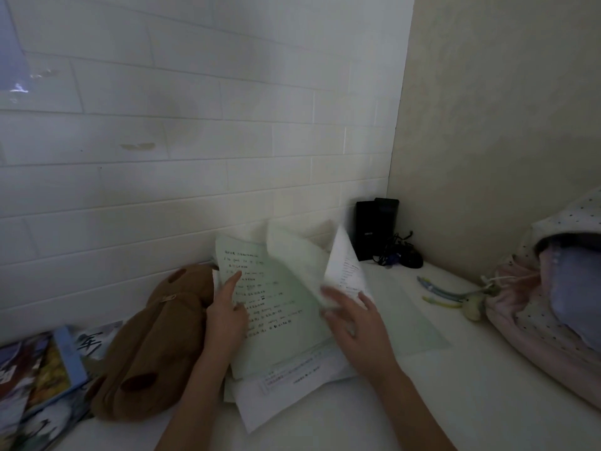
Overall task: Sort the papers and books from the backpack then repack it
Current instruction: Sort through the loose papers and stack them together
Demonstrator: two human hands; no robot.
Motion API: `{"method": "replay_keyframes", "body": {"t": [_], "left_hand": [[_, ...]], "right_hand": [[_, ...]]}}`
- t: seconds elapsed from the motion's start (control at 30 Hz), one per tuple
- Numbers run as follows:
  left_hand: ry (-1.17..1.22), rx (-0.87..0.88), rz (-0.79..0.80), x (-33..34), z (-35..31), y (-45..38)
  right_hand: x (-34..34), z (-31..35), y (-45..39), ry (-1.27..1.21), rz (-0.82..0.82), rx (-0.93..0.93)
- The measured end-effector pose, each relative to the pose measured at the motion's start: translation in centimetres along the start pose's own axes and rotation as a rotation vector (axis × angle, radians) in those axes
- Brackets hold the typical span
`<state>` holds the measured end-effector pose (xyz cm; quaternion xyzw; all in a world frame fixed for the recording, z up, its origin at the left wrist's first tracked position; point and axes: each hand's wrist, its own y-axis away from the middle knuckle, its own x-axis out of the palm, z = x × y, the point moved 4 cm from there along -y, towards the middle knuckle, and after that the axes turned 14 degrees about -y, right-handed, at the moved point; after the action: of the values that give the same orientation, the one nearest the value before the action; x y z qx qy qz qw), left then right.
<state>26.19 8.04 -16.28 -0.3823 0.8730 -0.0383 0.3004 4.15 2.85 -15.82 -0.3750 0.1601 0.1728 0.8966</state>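
Note:
A stack of papers [276, 307] stands tilted on the white table, its front sheet pale green with handwritten lines. My left hand [226, 315] grips the stack's left edge, forefinger lying on the green sheet. My right hand [356, 323] holds several white sheets [344, 271] peeled away to the right. More white sheets [292, 385] lie flat under the stack. The pink dotted backpack [546, 304] sits open at the right. Several colourful books [45, 375] lie at the left edge.
A brown plush pencil case [153, 343] lies between the books and the papers. A flat green sheet [413, 320] lies on the table to the right. Blue and yellow pens [439, 292] lie near the backpack. A black box [375, 229] and cables stand in the corner against the wall.

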Motion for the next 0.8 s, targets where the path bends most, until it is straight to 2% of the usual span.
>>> {"method": "replay_keyframes", "body": {"t": [0.07,0.13,0.2,0.23,0.3,0.33,0.4,0.47,0.5,0.6,0.67,0.73,0.8], "left_hand": [[-0.004,-0.017,0.003,0.1,0.2,-0.1],[-0.003,-0.041,0.007,0.1,0.4,-0.3],[-0.001,-0.066,0.011,0.2,0.7,-0.3],[0.004,-0.079,0.018,0.2,0.7,-0.3],[0.025,-0.11,0.031,0.4,0.7,-0.3],[0.039,-0.125,0.034,0.5,0.7,-0.3],[0.045,-0.151,0.037,0.5,0.7,-0.4],[0.055,-0.164,0.045,0.7,0.8,-0.4],[0.067,-0.171,0.055,0.8,0.8,-0.4],[0.062,-0.153,0.094,1.2,0.4,-0.1],[0.024,-0.126,0.106,1.3,0.3,-0.1],[-0.021,-0.105,0.126,1.6,0.3,-0.2],[-0.057,-0.09,0.162,1.9,0.2,-0.1]], "right_hand": [[0.1,0.4,-0.2,-0.24,0.006,0.072],[-0.5,0.9,-0.7,-0.667,0.013,0.211],[-1.8,0.3,-1.1,-0.905,-0.145,0.379],[-2.7,-0.4,-1.0,-0.858,-0.283,0.412],[-4.5,-2.0,-0.5,-0.379,-0.513,0.384],[-4.9,-2.4,-0.3,-0.153,-0.545,0.37],[-4.6,-4.3,0.2,0.032,-0.479,0.511],[-3.9,-6.1,0.6,-0.031,-0.373,0.718],[-3.4,-6.4,0.7,-0.111,-0.306,0.762],[-2.1,-5.7,0.2,-0.433,-0.22,0.728],[-2.6,-4.8,-0.1,-0.346,-0.359,0.617],[-4.3,-3.6,0.0,-0.183,-0.695,0.468],[-5.6,-2.6,0.2,-0.223,-0.947,0.348]]}}
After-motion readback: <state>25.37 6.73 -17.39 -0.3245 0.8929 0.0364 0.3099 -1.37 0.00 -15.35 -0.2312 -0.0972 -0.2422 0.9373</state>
